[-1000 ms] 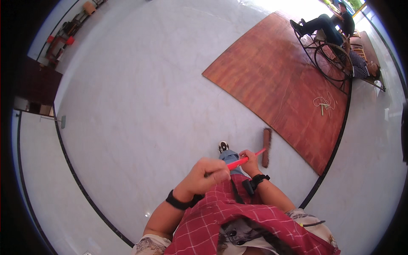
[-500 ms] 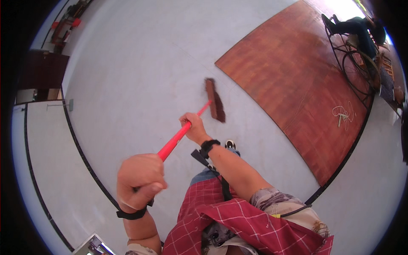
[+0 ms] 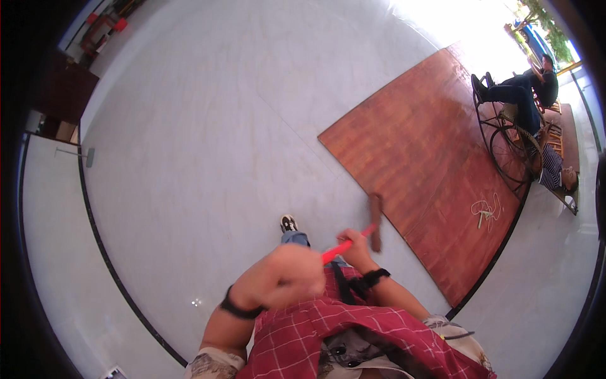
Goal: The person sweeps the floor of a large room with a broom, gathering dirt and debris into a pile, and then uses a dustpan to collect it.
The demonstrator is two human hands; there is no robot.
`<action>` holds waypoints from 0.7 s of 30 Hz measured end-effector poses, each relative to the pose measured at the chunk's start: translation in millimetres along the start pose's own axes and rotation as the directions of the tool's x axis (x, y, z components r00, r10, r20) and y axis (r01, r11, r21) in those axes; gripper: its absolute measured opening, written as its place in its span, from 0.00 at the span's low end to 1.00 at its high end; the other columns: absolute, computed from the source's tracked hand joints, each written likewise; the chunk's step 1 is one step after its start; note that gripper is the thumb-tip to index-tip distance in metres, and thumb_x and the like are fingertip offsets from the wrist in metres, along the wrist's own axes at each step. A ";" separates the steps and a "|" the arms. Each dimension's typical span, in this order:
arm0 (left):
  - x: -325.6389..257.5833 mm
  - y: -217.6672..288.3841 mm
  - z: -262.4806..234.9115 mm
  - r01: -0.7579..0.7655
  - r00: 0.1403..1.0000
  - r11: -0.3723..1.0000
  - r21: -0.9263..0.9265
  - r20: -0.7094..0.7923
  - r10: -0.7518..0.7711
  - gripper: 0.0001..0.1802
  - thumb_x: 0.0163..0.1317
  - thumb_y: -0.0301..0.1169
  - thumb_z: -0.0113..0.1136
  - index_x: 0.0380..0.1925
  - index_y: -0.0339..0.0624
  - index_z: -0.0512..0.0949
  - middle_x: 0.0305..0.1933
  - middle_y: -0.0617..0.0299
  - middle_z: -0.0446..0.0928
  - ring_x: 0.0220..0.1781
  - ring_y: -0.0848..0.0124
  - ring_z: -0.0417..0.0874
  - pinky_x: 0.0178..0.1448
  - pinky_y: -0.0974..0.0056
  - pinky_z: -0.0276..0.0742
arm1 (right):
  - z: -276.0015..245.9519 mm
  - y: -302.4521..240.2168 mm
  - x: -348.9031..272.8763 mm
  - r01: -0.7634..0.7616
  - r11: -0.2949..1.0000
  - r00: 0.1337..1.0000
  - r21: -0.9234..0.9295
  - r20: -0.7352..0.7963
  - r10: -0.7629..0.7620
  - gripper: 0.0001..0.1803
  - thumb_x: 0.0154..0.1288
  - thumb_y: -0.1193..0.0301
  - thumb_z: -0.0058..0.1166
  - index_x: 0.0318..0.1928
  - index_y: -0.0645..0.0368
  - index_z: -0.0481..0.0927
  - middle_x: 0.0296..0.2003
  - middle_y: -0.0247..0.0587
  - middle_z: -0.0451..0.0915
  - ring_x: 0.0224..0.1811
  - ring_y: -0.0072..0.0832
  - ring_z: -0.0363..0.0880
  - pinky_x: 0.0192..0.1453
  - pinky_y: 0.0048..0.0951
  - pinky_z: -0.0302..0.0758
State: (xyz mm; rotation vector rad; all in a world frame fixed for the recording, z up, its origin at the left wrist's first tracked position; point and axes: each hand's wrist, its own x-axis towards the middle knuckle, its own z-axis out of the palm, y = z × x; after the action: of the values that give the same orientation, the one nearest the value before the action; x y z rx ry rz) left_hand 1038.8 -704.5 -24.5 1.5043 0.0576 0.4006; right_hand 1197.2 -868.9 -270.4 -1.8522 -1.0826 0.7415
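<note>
My broom (image 3: 337,251) is just below and right of the middle of the frame, its red stick slanting up to the right. Its brown brush head (image 3: 377,239) is at the edge of a big red-brown board (image 3: 410,151); I can't tell if they touch. My left hand (image 3: 291,276) is blurry, but its fingers are curled round the near end of the stick. My right hand (image 3: 357,249) is wrapped round the stick too, closer to the brush. I have a black band on each wrist and a red checked apron (image 3: 297,338) at the bottom of the frame. My shoe (image 3: 288,223) is on the pale floor (image 3: 202,164), left of the brush. A tangled white cord (image 3: 486,210) lies on the board, right of the middle. At the upper right, a person (image 3: 521,95) in dark clothes sits by a curvy dark chair frame (image 3: 500,155). A grey flat-headed tool (image 3: 90,158) is at the far left.
</note>
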 end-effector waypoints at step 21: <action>19.9 24.9 -196.4 -0.180 0.947 0.859 0.480 -0.150 0.283 0.20 0.65 0.40 0.52 0.18 0.41 0.72 0.15 0.63 0.66 0.18 0.64 0.71 0.27 0.60 0.72 | 184.8 -120.1 327.8 0.292 0.919 0.926 0.263 0.162 -0.341 0.06 0.49 0.81 0.53 0.29 0.58 0.77 0.24 0.43 0.77 0.31 0.39 0.75 0.35 0.34 0.72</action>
State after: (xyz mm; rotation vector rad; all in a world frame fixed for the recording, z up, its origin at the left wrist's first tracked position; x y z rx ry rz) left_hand 996.4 -510.5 -11.4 1.9422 0.1516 0.7903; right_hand 1149.7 -476.8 -275.1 -1.3780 -1.3285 0.8377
